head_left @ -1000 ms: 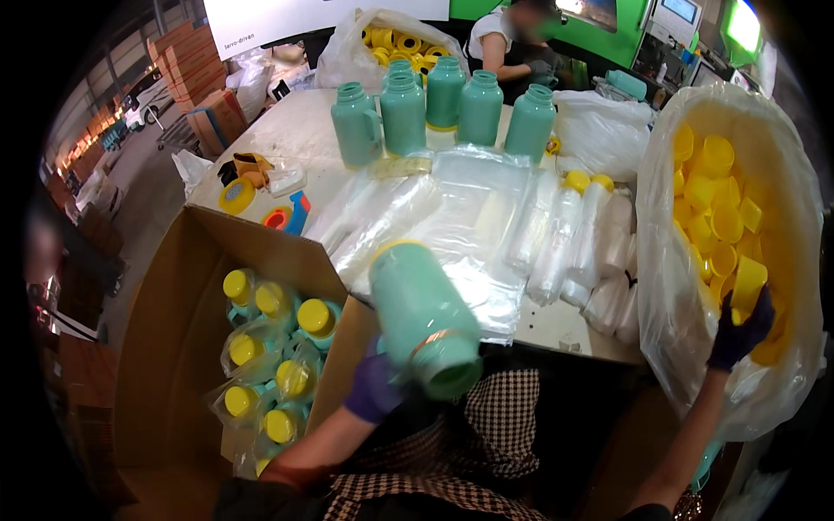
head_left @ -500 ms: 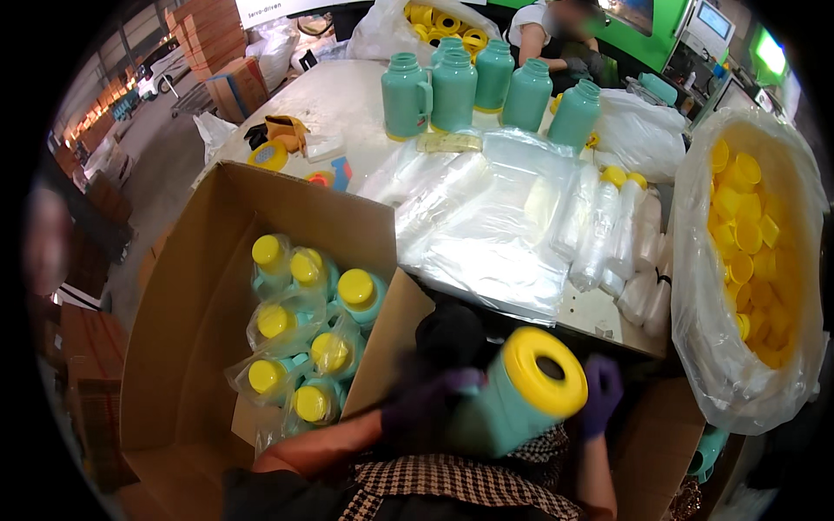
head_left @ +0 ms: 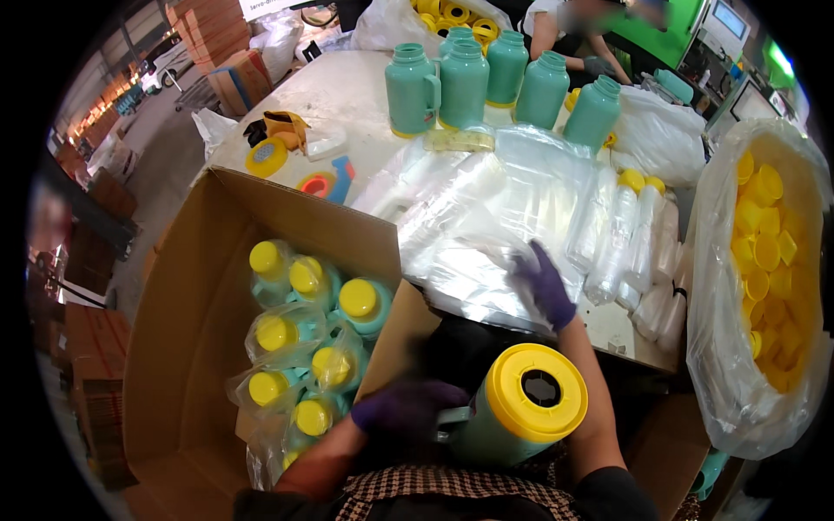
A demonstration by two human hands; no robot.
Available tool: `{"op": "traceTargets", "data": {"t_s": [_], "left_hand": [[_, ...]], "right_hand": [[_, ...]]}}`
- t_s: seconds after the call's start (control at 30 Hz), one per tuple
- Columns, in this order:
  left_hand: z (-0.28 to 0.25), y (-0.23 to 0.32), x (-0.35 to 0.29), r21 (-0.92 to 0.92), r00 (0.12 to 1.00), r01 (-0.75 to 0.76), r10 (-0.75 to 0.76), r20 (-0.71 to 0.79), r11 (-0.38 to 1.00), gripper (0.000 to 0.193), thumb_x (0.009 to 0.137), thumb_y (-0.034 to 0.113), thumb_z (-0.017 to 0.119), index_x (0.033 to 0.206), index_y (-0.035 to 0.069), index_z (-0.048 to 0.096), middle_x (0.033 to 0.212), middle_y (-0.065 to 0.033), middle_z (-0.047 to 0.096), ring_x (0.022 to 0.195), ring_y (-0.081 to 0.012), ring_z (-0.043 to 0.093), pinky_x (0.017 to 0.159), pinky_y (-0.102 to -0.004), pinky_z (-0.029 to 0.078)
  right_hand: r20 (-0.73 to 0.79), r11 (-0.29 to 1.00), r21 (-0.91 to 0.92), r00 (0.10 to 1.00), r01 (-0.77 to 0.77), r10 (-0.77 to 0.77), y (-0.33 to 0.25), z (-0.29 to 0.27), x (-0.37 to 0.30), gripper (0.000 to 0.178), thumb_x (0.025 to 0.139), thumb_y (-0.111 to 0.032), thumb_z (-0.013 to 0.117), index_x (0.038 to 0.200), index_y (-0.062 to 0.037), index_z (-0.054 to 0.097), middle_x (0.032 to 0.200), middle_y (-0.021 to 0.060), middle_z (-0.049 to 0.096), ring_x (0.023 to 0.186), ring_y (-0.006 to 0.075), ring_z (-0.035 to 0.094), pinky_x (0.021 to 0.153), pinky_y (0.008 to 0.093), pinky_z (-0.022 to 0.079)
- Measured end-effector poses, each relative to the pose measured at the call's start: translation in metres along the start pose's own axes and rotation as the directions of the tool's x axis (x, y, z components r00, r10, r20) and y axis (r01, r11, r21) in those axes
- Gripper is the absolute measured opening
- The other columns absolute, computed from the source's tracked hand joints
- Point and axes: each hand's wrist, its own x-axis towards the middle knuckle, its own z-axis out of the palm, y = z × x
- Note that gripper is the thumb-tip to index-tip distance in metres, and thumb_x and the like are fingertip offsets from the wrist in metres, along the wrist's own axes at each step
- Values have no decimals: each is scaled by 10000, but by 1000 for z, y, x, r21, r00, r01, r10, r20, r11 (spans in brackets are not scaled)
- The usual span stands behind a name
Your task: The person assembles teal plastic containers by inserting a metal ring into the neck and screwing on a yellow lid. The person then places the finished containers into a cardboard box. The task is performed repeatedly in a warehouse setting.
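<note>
A green jug (head_left: 499, 443) with a yellow base ring is upside down in front of me, its base tilted up and a dark round hole in its middle. My left hand (head_left: 404, 410), in a purple glove, is closed at the jug's handle; its fingers are partly dark and smeared. Over the near edge of a stack of clear plastic bags (head_left: 473, 269), my right hand (head_left: 547, 285) reaches with fingers stretched out, slightly blurred. Left of me, a cardboard box (head_left: 187, 347) holds several bagged green jugs with yellow caps (head_left: 275, 333).
Several uncapped green jugs (head_left: 463, 87) stand at the table's back. Tape rolls (head_left: 266, 157) and a tape dispenser (head_left: 340, 180) lie at its left. Rolled clear bags (head_left: 612, 247) lie right of the stack. A sack of yellow parts (head_left: 760, 260) stands far right. Another person (head_left: 582, 43) sits beyond.
My right hand has left the jug's side and moved up and forward onto the plastic bags. The jug has come a little closer to upside-down vertical. My left hand has shifted slightly left.
</note>
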Motion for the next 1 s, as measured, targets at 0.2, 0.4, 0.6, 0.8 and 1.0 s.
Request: {"op": "traceTargets", "data": {"t_s": [0.2, 0.4, 0.6, 0.8, 1.0], "left_hand": [[-42, -40, 127, 787, 640, 154, 546, -541, 598, 275, 946, 134, 601, 1116, -76, 649, 1093, -229, 680, 1049, -377, 664, 930, -433, 533], [-59, -82, 115, 465, 442, 47, 399, -803, 884, 238, 914, 71, 640, 1111, -62, 638, 1097, -160, 665, 978, -333, 654, 897, -380, 523], [13, 35, 45, 227, 750, -561, 605, -268, 796, 198, 906, 170, 692, 1072, 63, 675, 1346, -129, 557, 1294, -275, 492, 1089, -413, 380], [82, 5, -14, -393, 970, 9, -104, -221, 919, 589, 867, 293, 769, 1349, 50, 532, 1564, -194, 348, 1492, -365, 230, 1194, -515, 163], [129, -37, 64, 252, 782, -577, 614, -102, 777, 717, 834, 244, 783, 1441, 39, 463, 1549, -201, 377, 1487, -335, 267, 1198, -454, 222]], "right_hand": [[8, 940, 75, 942, -334, 334, -38, 76, -54, 279, 880, -103, 712, 1131, 16, 681, 925, 94, 714, 888, 185, 691, 829, 271, 546], [-51, 969, -239, 997, -62, 51, -46, 31, -127, 255, 838, -81, 725, 1080, -10, 691, 927, 95, 708, 881, 210, 684, 816, 307, 539], [-139, 856, -517, 984, 21, -108, -59, 14, -251, 237, 796, -60, 739, 1029, -36, 700, 929, 95, 702, 874, 235, 677, 803, 344, 532], [126, 642, -702, 940, 309, -316, -104, 40, -313, 229, 753, -38, 752, 978, -62, 710, 930, 96, 696, 867, 261, 669, 789, 381, 525], [386, 274, -769, 760, 578, -523, -161, 71, -318, 231, 711, -17, 765, 926, -88, 720, 932, 96, 689, 861, 286, 662, 776, 418, 518]]}}
